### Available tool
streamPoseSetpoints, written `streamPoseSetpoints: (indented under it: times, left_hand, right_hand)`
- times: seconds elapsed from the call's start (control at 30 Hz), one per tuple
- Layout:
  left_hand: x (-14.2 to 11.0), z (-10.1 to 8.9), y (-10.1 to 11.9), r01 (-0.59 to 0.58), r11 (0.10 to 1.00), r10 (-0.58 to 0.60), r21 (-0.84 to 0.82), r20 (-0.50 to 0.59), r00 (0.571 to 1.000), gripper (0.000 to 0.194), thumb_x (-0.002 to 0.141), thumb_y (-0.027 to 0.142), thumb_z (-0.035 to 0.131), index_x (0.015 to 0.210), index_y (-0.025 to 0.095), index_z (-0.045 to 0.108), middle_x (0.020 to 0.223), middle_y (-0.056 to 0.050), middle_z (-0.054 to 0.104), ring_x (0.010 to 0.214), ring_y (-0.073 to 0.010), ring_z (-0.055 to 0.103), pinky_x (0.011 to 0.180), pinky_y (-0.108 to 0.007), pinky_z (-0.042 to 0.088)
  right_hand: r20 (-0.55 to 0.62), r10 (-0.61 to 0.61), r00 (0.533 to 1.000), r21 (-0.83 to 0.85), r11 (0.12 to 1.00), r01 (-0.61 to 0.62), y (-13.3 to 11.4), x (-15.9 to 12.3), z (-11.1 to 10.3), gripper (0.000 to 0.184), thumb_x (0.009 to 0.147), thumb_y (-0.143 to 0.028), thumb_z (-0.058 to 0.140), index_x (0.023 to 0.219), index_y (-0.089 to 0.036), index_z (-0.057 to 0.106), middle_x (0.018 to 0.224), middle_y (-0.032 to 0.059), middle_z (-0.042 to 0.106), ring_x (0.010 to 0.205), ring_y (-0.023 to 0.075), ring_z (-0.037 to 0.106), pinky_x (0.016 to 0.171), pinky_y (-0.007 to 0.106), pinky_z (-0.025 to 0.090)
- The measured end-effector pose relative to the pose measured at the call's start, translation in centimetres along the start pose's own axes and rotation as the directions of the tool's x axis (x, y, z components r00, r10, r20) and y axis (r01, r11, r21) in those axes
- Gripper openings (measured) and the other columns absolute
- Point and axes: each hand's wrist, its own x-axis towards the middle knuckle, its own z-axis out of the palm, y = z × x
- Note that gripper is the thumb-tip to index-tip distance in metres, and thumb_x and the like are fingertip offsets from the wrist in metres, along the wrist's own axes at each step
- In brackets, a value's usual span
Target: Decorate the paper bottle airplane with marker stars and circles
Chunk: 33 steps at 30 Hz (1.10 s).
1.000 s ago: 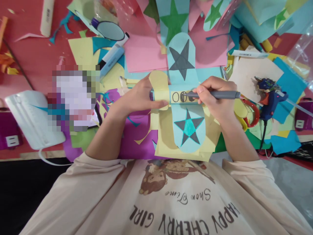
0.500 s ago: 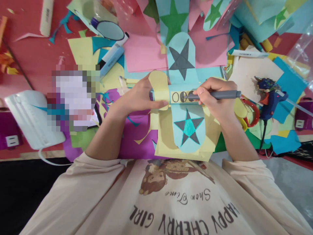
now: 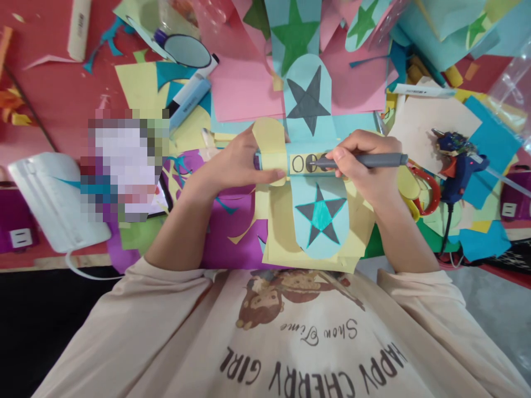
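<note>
My right hand (image 3: pixel 365 161) is closed round a grey marker (image 3: pixel 381 160), its tip on the middle circle of a yellow strip (image 3: pixel 297 171) that carries drawn circles. That circle is mostly dark, while the left one is only an outline. The strip lies on a light blue paper piece (image 3: pixel 301 190) with a black and teal star below and a grey star above. My left hand (image 3: pixel 236 163) grips the rolled yellow paper band (image 3: pixel 271 160) at the strip's left end, thumb in front and fingers partly hidden behind it.
Right of my hands lie red-handled scissors (image 3: pixel 431 193) and a blue glue gun (image 3: pixel 458 171) with a cord. On the left are a white power adapter-like box (image 3: pixel 58 204), a blurred phone-like screen (image 3: pixel 128 166) and a blue marker (image 3: pixel 191 99). Pink sheets (image 3: pixel 249 88) lie beyond.
The middle circle shows more dark fill under the marker tip. My right hand has shifted very slightly; the left hand and paper stay in place.
</note>
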Motion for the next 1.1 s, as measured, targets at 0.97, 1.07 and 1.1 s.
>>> streamPoseSetpoints:
  times: [0.97,1.07,1.1]
  left_hand:
    - [0.0,0.1,-0.2,-0.025,0.999,0.025,-0.021,-0.034,0.999,0.068,0.08,0.083,0.062,0.115,0.025,0.066,0.128,-0.011,0.07,0.12,-0.0312,0.066,0.109,-0.048,0.056]
    - [0.2,-0.1,0.0,-0.024,0.999,0.024,-0.021,-0.018,1.0,0.071,0.078,0.087,0.063,0.114,0.026,0.065,0.129,-0.009,0.069,0.119,-0.0303,0.065,0.109,-0.05,0.056]
    - [0.2,-0.1,0.0,-0.024,0.999,0.024,-0.021,-0.009,1.0,0.071,0.077,0.088,0.064,0.113,0.026,0.065,0.128,-0.008,0.069,0.118,-0.0295,0.064,0.109,-0.05,0.056]
  right_hand:
    - [-0.039,-0.039,0.998,0.057,0.998,0.041,1.1,0.3,0.2,0.049,0.092,-0.058,0.066,0.057,-0.026,0.056,0.048,-0.0031,0.055,0.044,0.011,0.054,0.044,0.032,0.041]
    - [-0.045,-0.064,0.997,0.044,0.997,0.066,1.6,0.3,0.2,0.052,0.092,-0.068,0.063,0.06,-0.027,0.059,0.046,-0.0033,0.054,0.043,0.0104,0.05,0.044,0.034,0.041]
    - [-0.046,-0.065,0.997,0.04,0.997,0.067,1.7,0.2,0.1,0.052,0.092,-0.069,0.063,0.06,-0.027,0.059,0.046,-0.0033,0.055,0.043,0.0106,0.051,0.044,0.034,0.042]
